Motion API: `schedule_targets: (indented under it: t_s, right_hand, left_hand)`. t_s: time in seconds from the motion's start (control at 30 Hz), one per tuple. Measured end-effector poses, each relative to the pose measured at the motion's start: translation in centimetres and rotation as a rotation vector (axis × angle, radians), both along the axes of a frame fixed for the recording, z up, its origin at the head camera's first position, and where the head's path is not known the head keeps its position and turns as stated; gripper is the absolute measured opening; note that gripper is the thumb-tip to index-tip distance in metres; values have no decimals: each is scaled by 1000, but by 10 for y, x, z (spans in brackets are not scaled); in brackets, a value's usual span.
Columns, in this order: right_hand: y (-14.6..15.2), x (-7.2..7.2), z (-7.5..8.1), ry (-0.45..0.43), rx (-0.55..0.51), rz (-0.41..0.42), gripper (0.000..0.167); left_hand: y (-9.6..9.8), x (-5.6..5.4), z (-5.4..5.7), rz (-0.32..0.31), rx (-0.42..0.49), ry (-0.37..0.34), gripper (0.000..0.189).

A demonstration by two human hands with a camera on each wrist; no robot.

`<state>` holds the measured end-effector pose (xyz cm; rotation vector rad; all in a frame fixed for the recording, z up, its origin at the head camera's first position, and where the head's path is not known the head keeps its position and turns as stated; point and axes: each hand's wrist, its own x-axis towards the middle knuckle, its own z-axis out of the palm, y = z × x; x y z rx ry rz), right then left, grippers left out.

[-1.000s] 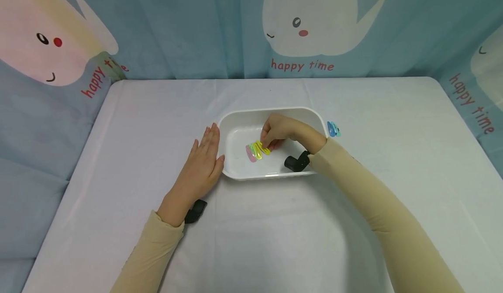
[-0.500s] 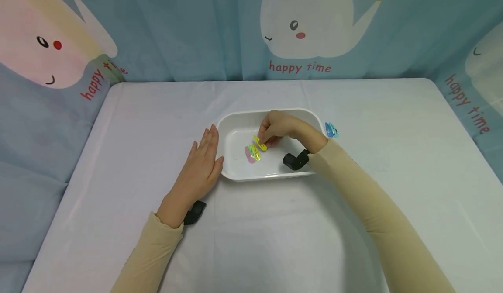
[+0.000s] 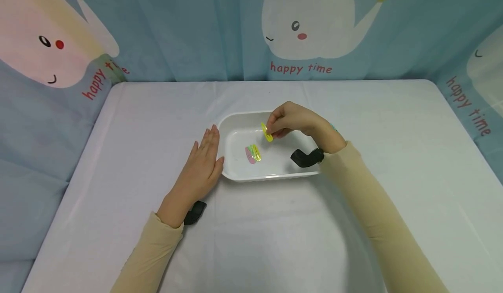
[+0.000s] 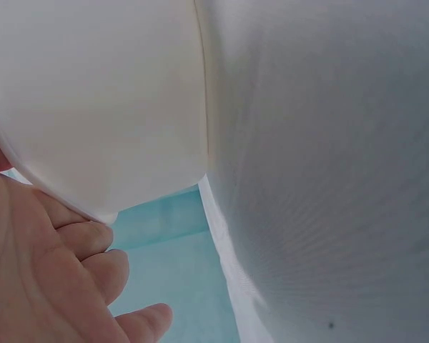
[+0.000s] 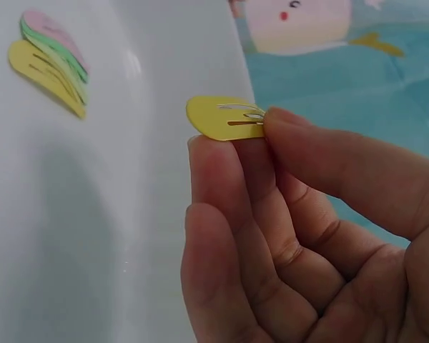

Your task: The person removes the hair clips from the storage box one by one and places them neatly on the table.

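Observation:
My right hand (image 3: 292, 119) pinches a yellow snap hair clip (image 3: 267, 132) between thumb and fingers, held over the white tray (image 3: 271, 177). Seen from the right wrist, the clip (image 5: 213, 118) sticks out past the fingertips, its slotted end at the thumb. On the tray floor, pink, green and yellow hair clips (image 3: 253, 153) lie close together in a row. My left hand (image 3: 198, 166) rests with straight fingers along the tray's left edge. From the left wrist, its fingers (image 4: 104, 275) touch the tray's rim.
A bit of a teal hair clip (image 3: 333, 127) peeks out behind my right wrist, beside the tray's right end. A black wrist camera (image 3: 307, 158) on my right arm overhangs the tray. White cloth (image 3: 251, 232) covers the table, with a blue printed curtain (image 3: 196, 31) behind it.
My right hand has lifted the yellow hair clip away from the row and moved it up and to the right. My left hand has stayed at the tray's edge.

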<state>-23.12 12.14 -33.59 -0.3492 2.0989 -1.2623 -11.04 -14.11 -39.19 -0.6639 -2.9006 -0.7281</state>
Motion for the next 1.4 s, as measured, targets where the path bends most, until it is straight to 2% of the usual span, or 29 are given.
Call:
schedule_targets:
  t_s: [0.33, 0.97, 1.4]
  right_hand:
    - [11, 5, 3, -6, -64, -15, 7]
    - [35, 11, -2, 35, -146, -28, 8]
    - [53, 19, 0, 49, -208, -101, 5]
  left_hand:
    - [0, 1, 1, 2, -1, -1, 62]
    - [0, -1, -1, 3, 2, 3, 62]
    - [0, -1, 0, 6, 1, -13, 62]
